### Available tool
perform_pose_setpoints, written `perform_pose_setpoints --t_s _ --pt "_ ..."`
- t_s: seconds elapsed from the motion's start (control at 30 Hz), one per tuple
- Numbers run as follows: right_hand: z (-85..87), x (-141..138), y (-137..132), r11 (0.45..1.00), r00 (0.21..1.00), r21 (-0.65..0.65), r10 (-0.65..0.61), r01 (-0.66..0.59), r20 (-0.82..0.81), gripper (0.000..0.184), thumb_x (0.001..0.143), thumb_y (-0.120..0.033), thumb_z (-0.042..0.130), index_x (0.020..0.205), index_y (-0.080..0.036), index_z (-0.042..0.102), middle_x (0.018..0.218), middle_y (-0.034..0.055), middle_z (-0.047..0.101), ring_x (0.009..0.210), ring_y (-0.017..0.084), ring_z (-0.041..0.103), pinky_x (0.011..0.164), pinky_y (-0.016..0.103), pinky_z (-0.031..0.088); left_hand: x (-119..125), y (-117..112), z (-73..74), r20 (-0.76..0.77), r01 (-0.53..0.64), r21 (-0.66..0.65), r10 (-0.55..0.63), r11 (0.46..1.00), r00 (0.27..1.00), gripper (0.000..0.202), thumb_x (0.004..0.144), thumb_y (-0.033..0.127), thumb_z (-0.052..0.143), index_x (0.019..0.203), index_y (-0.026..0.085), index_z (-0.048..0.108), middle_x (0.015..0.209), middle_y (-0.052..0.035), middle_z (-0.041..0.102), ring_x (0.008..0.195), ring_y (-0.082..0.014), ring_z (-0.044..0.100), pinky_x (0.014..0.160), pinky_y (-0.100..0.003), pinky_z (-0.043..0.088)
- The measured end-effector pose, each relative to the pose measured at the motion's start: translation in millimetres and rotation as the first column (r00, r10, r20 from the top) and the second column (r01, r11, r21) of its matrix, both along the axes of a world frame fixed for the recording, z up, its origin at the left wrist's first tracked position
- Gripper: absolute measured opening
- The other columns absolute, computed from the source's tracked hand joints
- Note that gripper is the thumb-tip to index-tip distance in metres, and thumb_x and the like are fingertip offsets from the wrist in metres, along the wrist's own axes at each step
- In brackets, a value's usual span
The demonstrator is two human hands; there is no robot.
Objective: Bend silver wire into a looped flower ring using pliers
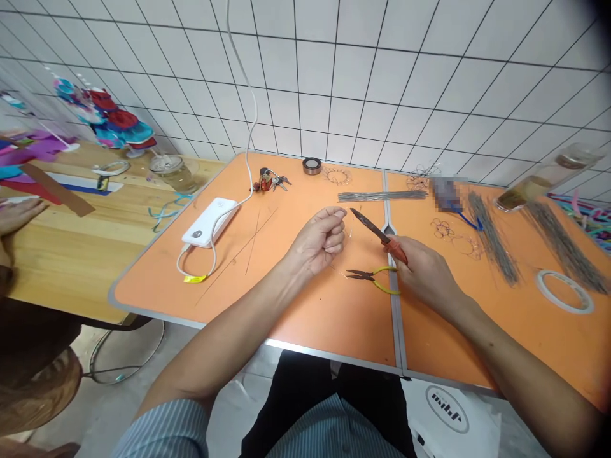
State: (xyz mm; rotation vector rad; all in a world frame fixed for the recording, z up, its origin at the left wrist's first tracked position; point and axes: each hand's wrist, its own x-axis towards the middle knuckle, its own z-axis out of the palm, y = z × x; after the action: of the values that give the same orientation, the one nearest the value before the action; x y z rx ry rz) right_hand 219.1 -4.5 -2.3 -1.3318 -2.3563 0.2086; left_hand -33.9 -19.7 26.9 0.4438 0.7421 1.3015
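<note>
My right hand (427, 273) is wrapped round the red handles of a pair of long-nose pliers (370, 224). Their dark jaws point up and left, and the tip ends just beside the fingertips of my left hand (321, 240). That left hand is closed, thumb and forefinger pinched together; whatever is between them is too fine to make out. Below the two hands, a second pair of pliers (375, 278) with yellow handles lies on the orange table (296, 312), across the seam. Thin straight wires (252, 245) lie to the left.
A white power bank (210, 222) with a cable, keys (277, 182) and a tape roll (312, 166) are on the table. Bundles of wire (382, 196) lie at the back and right, near a white ring (564, 291) and a leaning bottle (548, 178). Another person's hand (19, 213) is far left.
</note>
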Motion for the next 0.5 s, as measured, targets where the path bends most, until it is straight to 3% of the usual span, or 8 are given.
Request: perform_pose_setpoints --t_s 0.13,0.33,0.5 --pt "-3.6 -1.7 2.8 0.995 0.998 0.095 0.014 -0.02 0.059 0.023 0.109 -0.022 0.049 0.107 -0.024 0.072 0.097 0.0073 0.08 0.086 0.028 0.075 0.066 0.036 0.044 -1.4 -1.0 1.3 0.05 0.017 -0.025 -0.016 1.0 0.999 0.015 0.102 0.012 0.065 0.091 0.018 0.059 0.06 0.0102 0.042 0.038 -0.0021 0.025 0.041 -0.016 0.016" --pt "-10.5 -3.4 7.7 0.985 0.996 0.152 0.082 -0.085 0.025 0.03 0.109 -0.014 0.05 0.126 -0.023 0.072 0.117 0.0094 0.084 0.106 0.029 0.08 0.077 0.037 0.053 -1.9 -2.3 2.9 0.066 0.018 -0.052 -0.015 0.998 0.998 0.015 0.105 0.012 0.062 0.092 0.019 0.06 0.06 0.0101 0.043 0.037 -0.0023 0.025 0.04 -0.016 0.018" --pt "-14.3 -6.8 8.4 0.988 0.996 0.126 0.087 -0.088 0.013 0.033 0.106 -0.011 0.049 0.128 -0.023 0.071 0.111 0.0086 0.082 0.104 0.028 0.079 0.076 0.036 0.053 -1.2 -1.8 3.8 0.068 0.027 -0.074 -0.022 0.997 0.997 0.015 0.102 0.011 0.067 0.092 0.019 0.059 0.06 0.0107 0.042 0.037 -0.0022 0.025 0.041 -0.016 0.017"
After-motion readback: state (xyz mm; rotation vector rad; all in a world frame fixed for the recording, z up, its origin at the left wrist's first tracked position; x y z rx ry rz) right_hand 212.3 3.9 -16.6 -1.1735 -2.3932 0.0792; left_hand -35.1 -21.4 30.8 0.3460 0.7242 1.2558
